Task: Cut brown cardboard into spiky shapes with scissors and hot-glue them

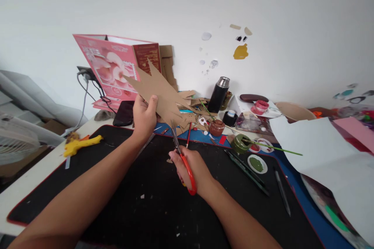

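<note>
My left hand (145, 114) pinches a spiky, jagged-edged piece of brown cardboard (159, 89), thumb on its near face, and holds it up above the desk. In my right hand (194, 167) is a pair of scissors (189, 177) with red handles. The scissor blades point up and away from me and meet the cardboard's lower edge; I cannot tell how far they are open. Behind the cardboard lies a heap of brown cardboard scraps (187, 120).
A black mat (152, 202) covers the desk. At left are a yellow glue gun (82, 145) and a pink box (113, 66). A black thermos (217, 95), a brown paint jar (216, 127) and a green paint jar (240, 144) stand right of the scraps. Pens (282, 190) lie at right.
</note>
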`<state>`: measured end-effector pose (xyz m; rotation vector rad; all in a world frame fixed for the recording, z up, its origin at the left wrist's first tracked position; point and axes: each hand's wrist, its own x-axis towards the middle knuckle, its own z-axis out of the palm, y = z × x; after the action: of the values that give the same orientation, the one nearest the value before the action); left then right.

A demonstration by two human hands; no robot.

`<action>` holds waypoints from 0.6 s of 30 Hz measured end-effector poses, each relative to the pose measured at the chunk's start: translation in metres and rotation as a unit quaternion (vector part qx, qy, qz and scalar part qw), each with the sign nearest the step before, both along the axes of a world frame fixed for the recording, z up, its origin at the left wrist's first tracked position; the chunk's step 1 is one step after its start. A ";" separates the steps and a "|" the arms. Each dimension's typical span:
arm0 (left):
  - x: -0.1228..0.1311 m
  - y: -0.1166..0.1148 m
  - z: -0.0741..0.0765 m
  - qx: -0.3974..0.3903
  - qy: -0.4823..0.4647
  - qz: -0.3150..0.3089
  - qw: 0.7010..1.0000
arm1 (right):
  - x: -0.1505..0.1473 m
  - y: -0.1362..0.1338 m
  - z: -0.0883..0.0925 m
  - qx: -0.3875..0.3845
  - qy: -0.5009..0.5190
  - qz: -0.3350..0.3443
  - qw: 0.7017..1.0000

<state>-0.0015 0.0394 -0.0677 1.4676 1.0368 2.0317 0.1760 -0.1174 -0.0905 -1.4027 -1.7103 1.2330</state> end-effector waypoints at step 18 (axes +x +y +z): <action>0.001 0.001 -0.004 -0.002 0.000 -0.019 1.000 | -0.003 0.001 0.005 0.056 -0.069 -0.008 0.996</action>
<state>-0.0008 0.0400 -0.0720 1.4750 1.0053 2.0018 0.1734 -0.1159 -0.0851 -1.4591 -1.8278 1.0349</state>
